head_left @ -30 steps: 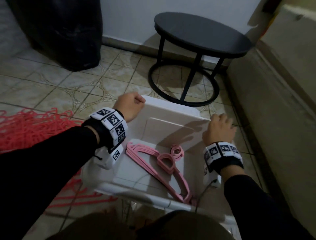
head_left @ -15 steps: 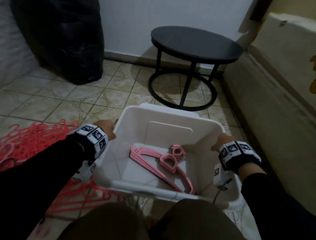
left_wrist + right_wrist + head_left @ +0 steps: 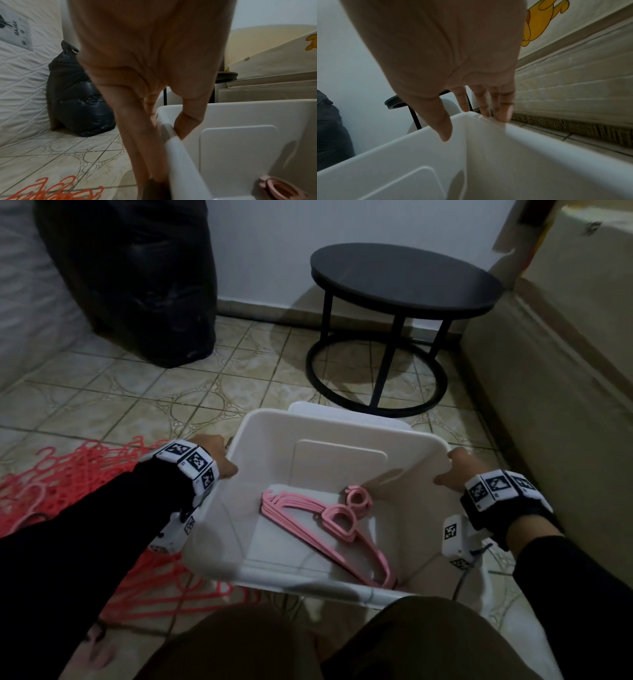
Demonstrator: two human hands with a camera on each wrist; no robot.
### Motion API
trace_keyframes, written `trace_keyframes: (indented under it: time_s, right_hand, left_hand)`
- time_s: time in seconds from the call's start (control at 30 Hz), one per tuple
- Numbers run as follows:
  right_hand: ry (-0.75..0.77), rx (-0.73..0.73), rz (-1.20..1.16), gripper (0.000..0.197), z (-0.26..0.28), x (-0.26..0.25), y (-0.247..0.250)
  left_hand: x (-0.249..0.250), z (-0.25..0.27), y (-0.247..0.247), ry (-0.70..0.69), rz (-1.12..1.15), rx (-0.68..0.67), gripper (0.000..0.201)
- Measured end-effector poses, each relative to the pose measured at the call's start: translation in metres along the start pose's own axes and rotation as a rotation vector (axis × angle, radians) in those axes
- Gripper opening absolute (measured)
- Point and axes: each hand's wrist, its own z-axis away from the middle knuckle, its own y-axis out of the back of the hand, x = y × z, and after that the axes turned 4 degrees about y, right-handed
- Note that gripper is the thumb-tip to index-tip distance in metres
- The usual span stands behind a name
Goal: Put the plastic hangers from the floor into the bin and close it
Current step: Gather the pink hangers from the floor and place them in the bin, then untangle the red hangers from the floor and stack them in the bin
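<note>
A white plastic bin (image 3: 342, 426) stands open on the tiled floor in front of me. Several pink hangers (image 3: 322, 525) lie stacked on its bottom. My left hand (image 3: 219, 460) grips the bin's left rim (image 3: 180, 155), thumb inside and fingers outside. My right hand (image 3: 452, 470) grips the right rim (image 3: 556, 146) the same way. A pile of red hangers (image 3: 68, 474) lies on the floor left of the bin, partly hidden by my left arm. A white edge (image 3: 308, 406) shows just behind the bin; I cannot tell if it is the lid.
A round black side table (image 3: 404, 282) stands beyond the bin. A full black bag (image 3: 137, 275) leans against a quilted white mattress (image 3: 20, 302) at the back left. A beige mattress (image 3: 565, 405) runs close along the right. My knees are at the near edge.
Both hands moved from the bin's far rim to its side rims and took hold there. The bin now sits level and a little farther from me.
</note>
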Motion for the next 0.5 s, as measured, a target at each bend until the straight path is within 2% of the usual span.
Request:
trace_keyframes:
  time_s: [0.1,0.3,0.43,0.5]
  right_hand:
    - [0.013,0.003,-0.029,0.064,0.003,-0.002,-0.002]
    - [0.063,0.011,-0.039,0.06,0.013,0.001,0.004]
    - [0.163,0.036,0.229,0.045,0.032,0.0,0.009]
    - [0.219,0.039,0.33,0.036,0.041,-0.017,0.019]
  left_hand:
    - [-0.007,0.0,0.0,0.015,0.031,-0.006,0.034]
    - [-0.019,-0.002,-0.001,0.015,0.275,-0.056,0.029]
    - [-0.041,-0.004,-0.005,0.056,0.594,-0.12,0.026]
    - [-0.063,-0.002,-0.007,0.105,0.68,-0.087,0.024]
